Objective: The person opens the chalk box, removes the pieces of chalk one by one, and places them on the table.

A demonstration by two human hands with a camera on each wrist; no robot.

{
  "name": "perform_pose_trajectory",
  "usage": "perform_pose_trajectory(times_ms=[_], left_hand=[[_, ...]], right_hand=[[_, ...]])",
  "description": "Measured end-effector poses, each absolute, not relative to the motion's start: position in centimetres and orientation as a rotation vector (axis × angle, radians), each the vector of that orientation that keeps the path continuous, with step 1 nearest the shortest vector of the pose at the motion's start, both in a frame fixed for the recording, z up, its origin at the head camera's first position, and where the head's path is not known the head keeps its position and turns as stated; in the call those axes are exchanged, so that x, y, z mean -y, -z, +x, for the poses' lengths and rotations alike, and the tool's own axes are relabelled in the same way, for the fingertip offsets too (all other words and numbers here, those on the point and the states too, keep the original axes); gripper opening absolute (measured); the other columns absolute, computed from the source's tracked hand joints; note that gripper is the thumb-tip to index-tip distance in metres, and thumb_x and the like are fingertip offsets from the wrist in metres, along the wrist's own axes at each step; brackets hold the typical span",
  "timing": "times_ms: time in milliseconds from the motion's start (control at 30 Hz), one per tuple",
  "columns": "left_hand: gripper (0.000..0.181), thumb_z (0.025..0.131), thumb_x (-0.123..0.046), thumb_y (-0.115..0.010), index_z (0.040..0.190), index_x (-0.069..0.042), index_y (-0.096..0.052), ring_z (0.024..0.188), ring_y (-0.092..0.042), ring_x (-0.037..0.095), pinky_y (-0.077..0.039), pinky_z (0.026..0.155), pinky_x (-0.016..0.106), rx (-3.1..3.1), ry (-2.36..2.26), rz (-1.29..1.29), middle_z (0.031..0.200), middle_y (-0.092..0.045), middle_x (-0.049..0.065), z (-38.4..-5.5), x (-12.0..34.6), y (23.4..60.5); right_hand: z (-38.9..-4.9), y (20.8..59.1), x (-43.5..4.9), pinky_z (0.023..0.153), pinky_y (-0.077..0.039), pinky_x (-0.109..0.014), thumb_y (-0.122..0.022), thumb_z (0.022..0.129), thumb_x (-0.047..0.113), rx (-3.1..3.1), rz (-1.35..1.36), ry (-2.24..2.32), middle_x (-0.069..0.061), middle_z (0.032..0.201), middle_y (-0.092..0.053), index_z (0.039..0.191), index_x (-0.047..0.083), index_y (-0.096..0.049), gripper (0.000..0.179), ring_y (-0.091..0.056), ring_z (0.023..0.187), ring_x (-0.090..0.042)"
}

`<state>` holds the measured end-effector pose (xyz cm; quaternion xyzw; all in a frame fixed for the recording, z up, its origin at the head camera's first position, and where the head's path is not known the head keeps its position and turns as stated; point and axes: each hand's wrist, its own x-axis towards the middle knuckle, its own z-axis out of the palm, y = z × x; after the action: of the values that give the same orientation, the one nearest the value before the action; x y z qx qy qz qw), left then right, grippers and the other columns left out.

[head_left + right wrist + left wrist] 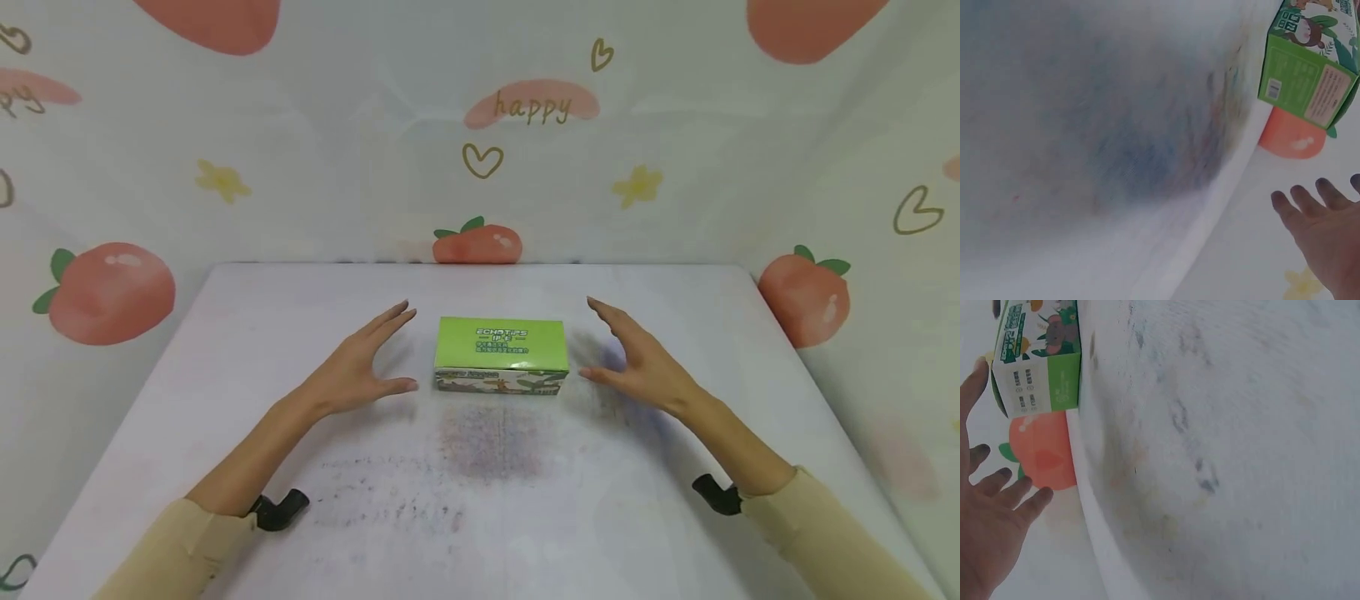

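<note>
Green box [501, 354] was flanked by L hand [348, 371] & R hand [651, 367] — fingers spread, nothing held — twd worktop's [540, 533] far edge.

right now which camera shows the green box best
The head view: the green box shows whole there, its printed top and front uncovered. The left wrist view crops it at the top, showing a white-and-green end; the right wrist view crops it at upper right, showing a green end with a barcode.
</note>
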<state>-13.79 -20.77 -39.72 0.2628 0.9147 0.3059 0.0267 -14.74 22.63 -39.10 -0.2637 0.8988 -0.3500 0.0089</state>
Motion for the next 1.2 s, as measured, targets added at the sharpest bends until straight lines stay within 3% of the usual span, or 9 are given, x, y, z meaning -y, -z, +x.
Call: perform_pose_trajectory(times_ms=[233,567,800,1200], left_hand=[[0.094,0.081,-0.027,-0.085,0.157,-0.018,-0.030,0.145,-0.033,0.025,-0.042,0.111,0.042,-2.737,-1.197,0.851,0.160,-0.031,0.004,-14.6,20.1,40.1],[0.091,0.079,-0.014,-0.086,0.154,-0.010,-0.036,0.142,-0.038,0.029,-0.042,0.112,0.040,-2.536,-1.428,0.815,0.157,-0.037,0.011,-15.2,18.2,40.6],[0.092,0.078,-0.019,-0.087,0.154,-0.010,-0.035,0.142,-0.038,0.028,-0.041,0.112,0.036,-2.475,-1.450,0.761,0.156,-0.037,0.011,-15.1,17.4,41.0],[0.089,0.080,-0.016,-0.086,0.153,-0.008,-0.037,0.140,-0.041,0.029,-0.042,0.111,0.038,-2.467,-1.472,0.732,0.154,-0.039,0.011,-15.3,16.7,41.2]], right_hand=[[-15.1,38.1,-20.8,0.110,-0.039,-0.053,-0.082,0.083,0.017,-2.692,-0.933,1.288,-0.009,0.153,-0.040,0.157,0.015,-0.029,0.091,-0.042,0.137,-0.034],[-15.9,39.0,-19.2,0.109,-0.039,-0.056,-0.083,0.080,0.006,-2.586,-0.917,1.387,-0.014,0.149,-0.045,0.153,0.009,-0.035,0.087,-0.043,0.137,-0.032],[-16.3,39.3,-18.1,0.106,-0.043,-0.051,-0.085,0.080,0.015,-2.542,-0.959,1.357,-0.003,0.147,-0.049,0.149,0.014,-0.044,0.080,-0.045,0.134,-0.024],[-16.4,39.8,-16.7,0.108,-0.041,-0.046,-0.086,0.079,0.027,-2.614,-0.934,1.209,-0.004,0.143,-0.050,0.145,0.010,-0.051,0.077,-0.048,0.128,-0.021]])
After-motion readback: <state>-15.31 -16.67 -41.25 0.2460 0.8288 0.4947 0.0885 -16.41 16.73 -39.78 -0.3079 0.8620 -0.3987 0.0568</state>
